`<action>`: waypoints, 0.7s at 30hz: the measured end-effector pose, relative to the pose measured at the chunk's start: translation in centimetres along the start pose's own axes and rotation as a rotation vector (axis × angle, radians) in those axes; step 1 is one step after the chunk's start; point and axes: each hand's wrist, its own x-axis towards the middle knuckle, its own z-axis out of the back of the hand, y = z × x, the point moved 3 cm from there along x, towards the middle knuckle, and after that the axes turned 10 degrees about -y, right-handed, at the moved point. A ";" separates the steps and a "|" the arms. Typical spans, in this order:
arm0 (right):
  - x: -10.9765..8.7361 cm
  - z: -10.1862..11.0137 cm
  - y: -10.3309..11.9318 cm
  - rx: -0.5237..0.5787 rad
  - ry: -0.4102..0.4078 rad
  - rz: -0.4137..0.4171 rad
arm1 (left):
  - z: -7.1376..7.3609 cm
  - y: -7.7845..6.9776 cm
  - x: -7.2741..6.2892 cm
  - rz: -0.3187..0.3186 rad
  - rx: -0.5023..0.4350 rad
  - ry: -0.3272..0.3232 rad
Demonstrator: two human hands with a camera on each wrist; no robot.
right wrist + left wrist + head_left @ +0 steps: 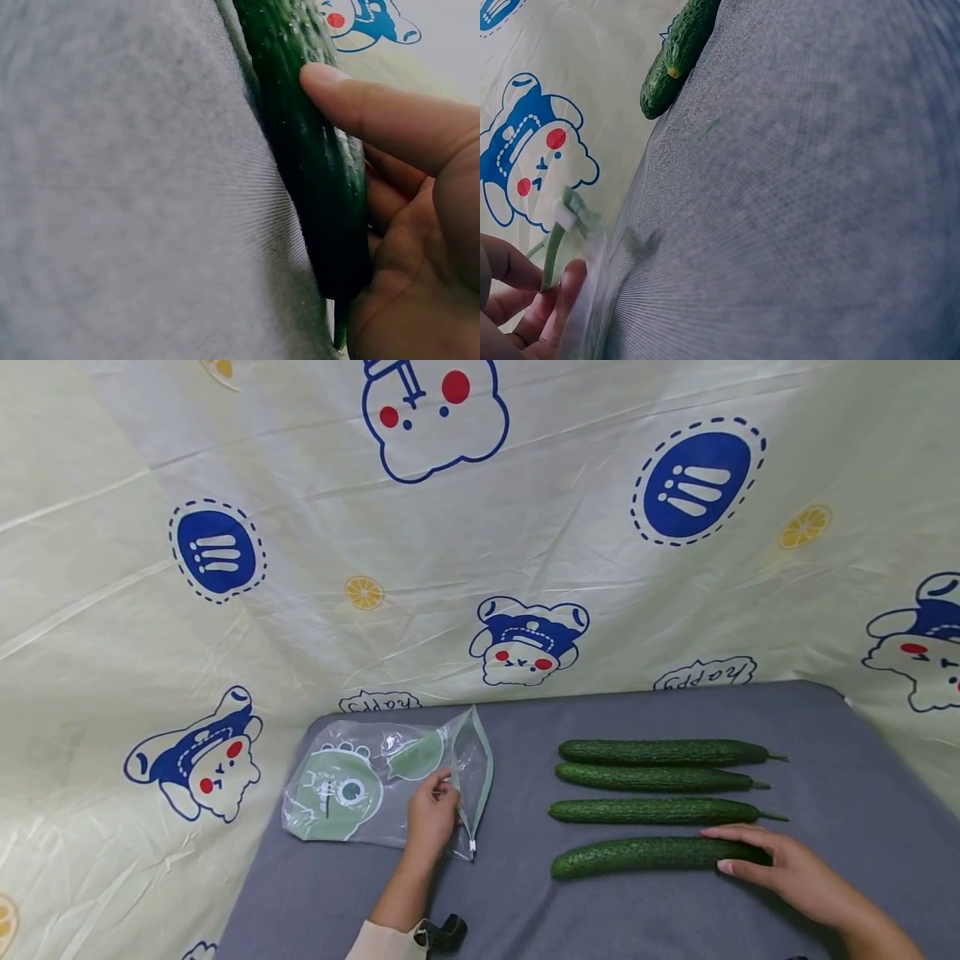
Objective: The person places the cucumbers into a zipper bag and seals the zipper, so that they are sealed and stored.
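Note:
My left hand pinches the open edge of a clear zip bag with green printed shapes, which lies on the left of the table. In the left wrist view, my thumb and fingers hold the bag's green zip strip, with a white slider near its end. At the right, my right hand grips the stem end of the nearest cucumber. The right wrist view shows the thumb on one side of this cucumber and the other fingers partly hidden behind it.
Three more cucumbers, the far, second and third, lie in parallel rows beyond the gripped one. All rest on a grey cloth-covered table. Behind it hangs a pale printed sheet.

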 end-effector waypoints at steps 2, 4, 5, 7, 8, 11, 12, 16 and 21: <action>0.0 0.0 0.0 0.031 -0.008 -0.024 | 0.0 -0.1 0.0 -0.002 -0.009 0.003; 0.0 -0.1 0.0 0.061 -0.013 -0.039 | 0.1 -0.1 0.0 -0.009 -0.010 0.004; 0.0 -0.1 0.0 0.077 -0.016 -0.040 | 0.1 -0.1 0.0 -0.009 -0.012 0.005; 0.1 -0.1 -0.1 0.091 -0.032 -0.051 | 0.1 -0.2 0.0 -0.005 -0.022 0.013; 0.1 -0.2 -0.1 0.092 -0.038 -0.055 | 0.1 -0.2 0.0 -0.004 -0.024 0.016; 0.1 -0.3 0.1 0.082 -0.055 -0.079 | 0.0 -0.3 -0.1 -0.010 -0.038 0.035; 0.1 -0.3 0.2 0.073 -0.062 -0.088 | 0.0 -0.3 -0.1 -0.011 -0.045 0.041; 0.2 -0.5 1.0 0.037 -0.075 -0.126 | 0.0 -0.5 -0.3 0.004 -0.063 0.042; 0.5 -0.6 2.7 0.005 -0.113 -0.123 | 0.0 -0.5 -0.3 0.022 -0.099 0.039</action>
